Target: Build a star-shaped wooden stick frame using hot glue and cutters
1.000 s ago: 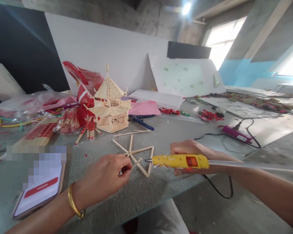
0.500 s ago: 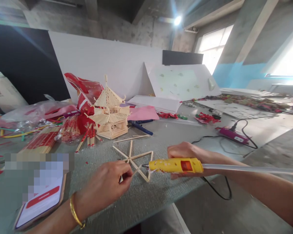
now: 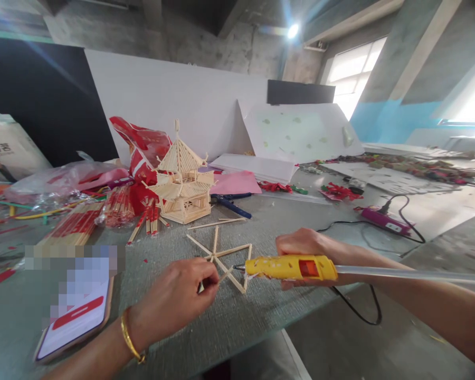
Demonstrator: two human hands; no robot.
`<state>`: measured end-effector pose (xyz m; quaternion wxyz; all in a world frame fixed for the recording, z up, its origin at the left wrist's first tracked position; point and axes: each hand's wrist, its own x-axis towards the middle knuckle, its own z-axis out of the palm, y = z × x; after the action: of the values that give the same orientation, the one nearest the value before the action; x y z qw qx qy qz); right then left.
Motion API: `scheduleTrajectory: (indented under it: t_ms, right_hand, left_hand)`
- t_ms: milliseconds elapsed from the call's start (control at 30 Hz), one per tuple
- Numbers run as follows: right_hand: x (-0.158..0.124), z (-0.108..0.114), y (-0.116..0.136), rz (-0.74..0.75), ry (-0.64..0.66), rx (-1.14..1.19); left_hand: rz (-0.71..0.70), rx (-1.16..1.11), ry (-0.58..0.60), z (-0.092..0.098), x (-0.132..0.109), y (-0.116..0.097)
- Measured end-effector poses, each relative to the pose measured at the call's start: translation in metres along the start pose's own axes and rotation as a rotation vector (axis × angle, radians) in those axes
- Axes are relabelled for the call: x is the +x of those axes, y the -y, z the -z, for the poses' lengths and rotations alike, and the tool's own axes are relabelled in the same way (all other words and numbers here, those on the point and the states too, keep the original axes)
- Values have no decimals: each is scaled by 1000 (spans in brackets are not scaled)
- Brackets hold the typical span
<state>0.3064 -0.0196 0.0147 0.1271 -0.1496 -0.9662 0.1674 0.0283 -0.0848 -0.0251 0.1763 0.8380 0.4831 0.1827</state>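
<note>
In my right hand [image 3: 306,248] is a yellow hot glue gun [image 3: 288,267], its nozzle pointing left. A clear glue stick [image 3: 399,273] runs out of its back end. My left hand [image 3: 192,285] pinches a short wooden stick [image 3: 225,274], whose free end is close to the nozzle; whether they touch I cannot tell. Beneath and behind lies a flat star-like frame of wooden sticks [image 3: 233,250] on the table, with spokes meeting at a centre and outer pieces on its right side. My left hand hides part of it.
Behind the frame stands a stick-built pagoda model [image 3: 184,182], with blue-handled pliers [image 3: 233,205] beside it. Bundled sticks [image 3: 69,224] and a phone [image 3: 79,311] lie at left. A purple power strip [image 3: 386,220] with a black cord sits at right, near the table edge.
The view has shifted slightly, so everything appears a little further right. The glue gun's nozzle stays near the tip of the stick in my left hand. Both grips look the same.
</note>
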Motion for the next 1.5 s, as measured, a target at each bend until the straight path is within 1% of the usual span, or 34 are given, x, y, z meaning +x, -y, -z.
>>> scheduleTrajectory:
  t_ms: [133,267,333,433,500,633,800,1100,1233,1333,1500]
  right_hand:
    - [0,2,2,-14,-6,3]
    - [1,3,6,-27,18,-8]
    - [2,1,7,-10,4,3]
    - [5,-5,9,40,-24,20]
    - [8,-11,8,73,-39,27]
    - [13,-24,2,109,-67,26]
    - [16,-31,-5,144,-47,-13]
    - [16,-27,1,81,-5,-33]
    - [17,-26,2,75,-17,-46]
    - [17,-26,0,72,8,-53]
    - [18,-26,-1,73,6,-51]
  left_hand:
    - [-3,-7,-9,1,0,-1]
    - [32,-88,-72,3,-1,-2]
    - [92,-223,-108,4,0,-1]
    - [223,-522,-153,5,2,3]
    - [297,-680,-197,7,3,5]
    - [356,-830,-275,13,2,6]
    - [360,-883,-307,15,0,2]
    - [372,-956,-294,12,2,6]
    - [385,-942,-281,11,2,4]
    - [389,-948,-270,9,3,3]
    - [389,-971,-286,9,2,4]
